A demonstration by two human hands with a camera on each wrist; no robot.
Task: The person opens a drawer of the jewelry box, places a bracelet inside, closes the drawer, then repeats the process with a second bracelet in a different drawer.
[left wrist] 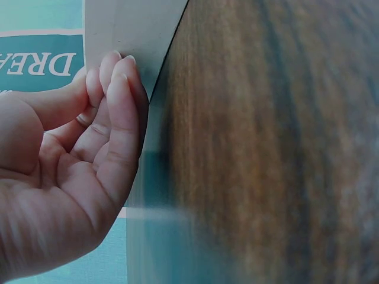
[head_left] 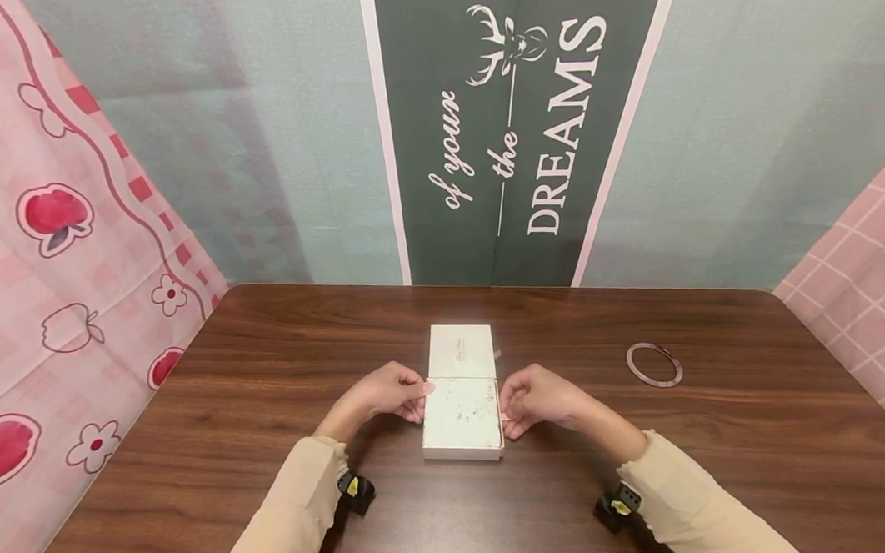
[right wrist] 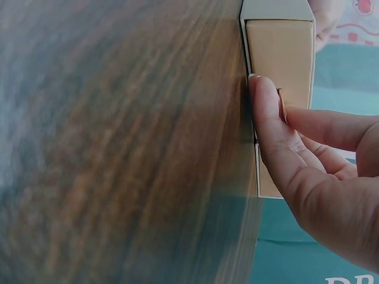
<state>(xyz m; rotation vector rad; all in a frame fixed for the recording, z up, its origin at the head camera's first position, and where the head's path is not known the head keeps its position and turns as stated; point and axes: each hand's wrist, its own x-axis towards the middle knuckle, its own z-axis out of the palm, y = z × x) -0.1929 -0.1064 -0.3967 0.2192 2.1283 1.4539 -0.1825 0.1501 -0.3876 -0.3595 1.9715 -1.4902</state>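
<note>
A white box (head_left: pixel 463 418) with dark specks on its top lies on the table in front of me. Right behind it is a white panel (head_left: pixel 459 351) with small printed lettering. My left hand (head_left: pixel 395 390) holds the box's left side, thumb on the top edge and curled fingers against the side wall (left wrist: pixel 133 26). At the opposite side, my right hand (head_left: pixel 537 400) pinches a small brown tab (right wrist: pixel 282 105) between thumb and forefinger. That tab stands out from a tan face (right wrist: pixel 281 56) framed by the white outer walls.
A pale ring (head_left: pixel 654 365) lies on the brown wooden table (head_left: pixel 254 434), off to the right. Behind the table hangs a green and teal cloth (head_left: pixel 489 254) with lettering. Pink patterned cloths hang at both sides. Each wrist carries a black camera.
</note>
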